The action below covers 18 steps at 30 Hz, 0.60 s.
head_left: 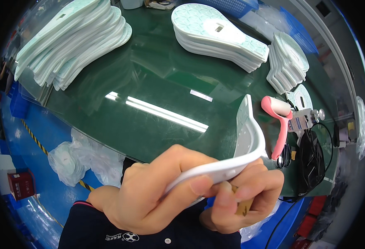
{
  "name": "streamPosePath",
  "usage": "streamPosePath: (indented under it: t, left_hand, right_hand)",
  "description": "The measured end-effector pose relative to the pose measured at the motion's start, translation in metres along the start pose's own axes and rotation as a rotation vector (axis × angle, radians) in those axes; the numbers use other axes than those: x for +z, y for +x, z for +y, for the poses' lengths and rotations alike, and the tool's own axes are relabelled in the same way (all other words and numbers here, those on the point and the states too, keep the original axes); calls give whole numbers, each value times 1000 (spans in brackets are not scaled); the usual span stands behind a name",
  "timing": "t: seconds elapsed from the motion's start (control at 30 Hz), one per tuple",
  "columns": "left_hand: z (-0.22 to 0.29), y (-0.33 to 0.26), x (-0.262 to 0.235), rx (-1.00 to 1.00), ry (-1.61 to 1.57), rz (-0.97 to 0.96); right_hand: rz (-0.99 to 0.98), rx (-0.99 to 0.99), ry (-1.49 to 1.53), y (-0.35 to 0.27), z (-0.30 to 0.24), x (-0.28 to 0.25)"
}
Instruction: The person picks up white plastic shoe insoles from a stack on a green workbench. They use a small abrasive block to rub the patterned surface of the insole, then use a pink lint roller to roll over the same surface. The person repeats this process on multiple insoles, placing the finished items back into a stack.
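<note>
A white, curved plastic panel [248, 137] with a pale green patterned inner face is held on its edge close to my body. My left hand [149, 193] grips its near end, thumb on the underside and fingers wrapped over the top. Against the panel's underside, my right hand [253, 195] is closed with its fingers curled. Pinched in those fingers is a small tan piece [243, 206] with a dark mark; its exact kind I cannot make out. The right fingertips are partly hidden by the panel.
Stacks of similar panels stand on the green table [149, 79]: a left stack [78, 41], a back stack [219, 33] and a right stack [288, 60]. A pink-handled roller [280, 133], a clear bottle [301, 120] and a black pouch [313, 162] lie at right.
</note>
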<state>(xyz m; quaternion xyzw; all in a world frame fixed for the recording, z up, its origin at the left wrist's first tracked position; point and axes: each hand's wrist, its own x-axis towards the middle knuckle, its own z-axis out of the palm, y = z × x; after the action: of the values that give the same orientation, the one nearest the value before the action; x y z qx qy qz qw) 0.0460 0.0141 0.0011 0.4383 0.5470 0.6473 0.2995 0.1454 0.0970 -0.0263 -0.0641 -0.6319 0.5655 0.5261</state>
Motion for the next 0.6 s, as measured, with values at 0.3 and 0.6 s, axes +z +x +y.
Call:
streamPosePath:
  t: [0.3, 0.6]
  left_hand:
    - [-4, 8, -10, -71, -238, 43]
    - [7, 10, -18, -142, -326, -29]
  right_hand:
    - [354, 188, 28, 2, -5, -34]
    - [308, 303, -1117, 10, 31, -101]
